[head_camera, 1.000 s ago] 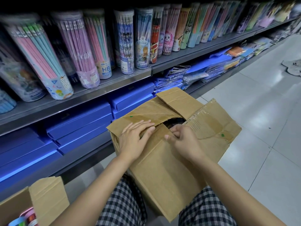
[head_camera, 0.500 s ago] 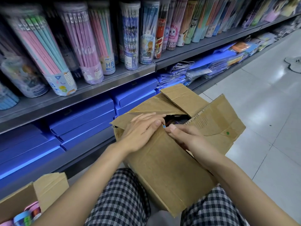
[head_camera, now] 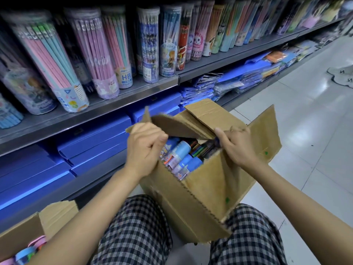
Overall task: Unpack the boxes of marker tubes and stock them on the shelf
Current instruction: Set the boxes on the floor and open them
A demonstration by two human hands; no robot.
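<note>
A person in checked trousers is crouching before a shop shelf with a brown cardboard box resting tilted between the knees. The left hand is curling its fingers round the left flap and holding it up and away from the opening, while the right hand is gripping the edge of the right flap, thumb extended, and holding it out to the right; neither hand is free. Between the parted flaps the marker tubes are showing, lying packed on their sides inside the box, with blue caps and printed labels, and loose coloured pens beside them toward the right hand. Above, clear tubs of pencils are standing in a row along the grey shelf, and blue flat boxes are lying stacked on the level beneath. At the lower left, a second cardboard box is sitting open on the floor with pastel items showing inside. A pair of pale shoes is lying on the white tiled floor at the far right.
</note>
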